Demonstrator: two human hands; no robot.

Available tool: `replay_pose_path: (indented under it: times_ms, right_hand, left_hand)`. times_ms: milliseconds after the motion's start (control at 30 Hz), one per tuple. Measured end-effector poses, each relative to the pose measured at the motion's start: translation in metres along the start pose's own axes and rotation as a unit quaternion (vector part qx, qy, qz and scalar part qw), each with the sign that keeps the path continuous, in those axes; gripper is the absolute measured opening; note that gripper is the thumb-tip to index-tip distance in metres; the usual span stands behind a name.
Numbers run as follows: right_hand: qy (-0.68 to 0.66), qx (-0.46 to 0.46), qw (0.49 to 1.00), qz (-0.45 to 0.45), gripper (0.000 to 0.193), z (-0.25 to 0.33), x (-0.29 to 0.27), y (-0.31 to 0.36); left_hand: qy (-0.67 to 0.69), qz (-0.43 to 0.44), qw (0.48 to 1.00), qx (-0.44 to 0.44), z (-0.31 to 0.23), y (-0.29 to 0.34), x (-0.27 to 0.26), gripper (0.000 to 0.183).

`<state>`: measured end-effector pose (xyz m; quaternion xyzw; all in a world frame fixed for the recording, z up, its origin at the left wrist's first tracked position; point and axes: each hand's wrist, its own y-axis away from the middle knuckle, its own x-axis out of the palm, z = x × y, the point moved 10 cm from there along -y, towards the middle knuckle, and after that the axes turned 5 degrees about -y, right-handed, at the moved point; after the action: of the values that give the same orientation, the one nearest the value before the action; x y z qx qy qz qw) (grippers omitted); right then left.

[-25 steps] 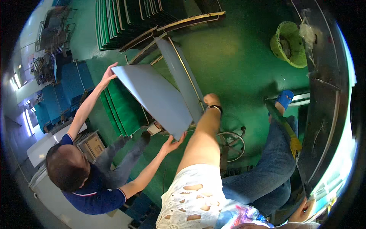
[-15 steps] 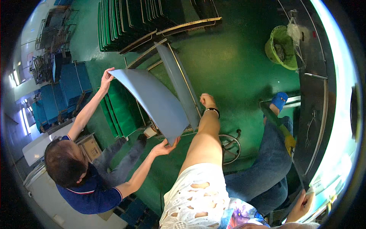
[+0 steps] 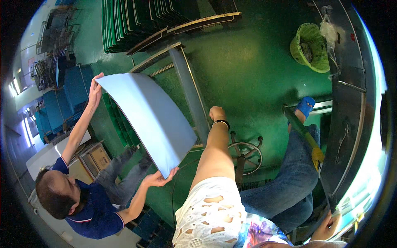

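Note:
My left hand, with a dark bracelet at the wrist, is stretched forward with its fingers curled closed. It is beside the metal rail of a rack where a narrow grey panel stands. Whether it grips anything there is hidden. Left of it, a co-worker in a dark blue shirt holds a large curved blue-grey sheet by two corners with both hands. At the lower right my right hand is bent closed near the lower end of a dark panel edge; what it holds cannot be made out.
Several green sheets stand in a rack at the top. A green basket is beside the long dark machine side. A handwheel and a leg in jeans with a blue slipper lie between my arms. Blue panels are at left.
The co-worker has drawn the curved sheet to the left and tilted it so more of its bright face shows. My left hand appears slightly further left; my right hand stays.

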<state>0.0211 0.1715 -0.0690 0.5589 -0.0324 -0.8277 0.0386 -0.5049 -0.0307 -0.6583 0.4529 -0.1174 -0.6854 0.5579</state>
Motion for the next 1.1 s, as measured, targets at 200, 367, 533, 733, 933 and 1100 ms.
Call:
replay_pose_path:
  times_ms: [200, 367, 533, 733, 933, 1100]
  right_hand:
    - [0.048, -0.001, 0.999, 0.002, 0.028, -0.008, -0.011, -0.003]
    - [0.02, 0.004, 1.0, -0.01, 0.033, -0.009, -0.006, -0.002]
    - [0.025, -0.005, 0.999, 0.022, 0.033, 0.012, 0.003, -0.002]
    - [0.136, 0.063, 0.989, 0.012, 0.031, 0.025, -0.002, 0.0]
    - [0.051, -0.022, 0.998, 0.008, 0.025, 0.017, 0.002, -0.003]
    - [0.046, -0.011, 0.999, -0.011, 0.025, 0.007, -0.001, 0.0]
  left_hand:
    - [0.022, -0.07, 0.995, 0.064, -0.047, 0.055, -0.071, 0.022]
    - [0.064, 0.053, 0.992, 0.091, -0.028, 0.081, -0.028, 0.03]
    - [-0.138, 0.03, 0.989, 0.04, -0.015, 0.091, -0.02, 0.034]
    - [-0.049, 0.087, 0.994, 0.043, 0.001, 0.075, -0.007, 0.029]
    - [0.018, 0.159, 0.987, 0.009, 0.015, 0.073, -0.004, 0.017]
    - [0.074, 0.18, 0.981, 0.025, 0.017, 0.079, -0.01, 0.018]
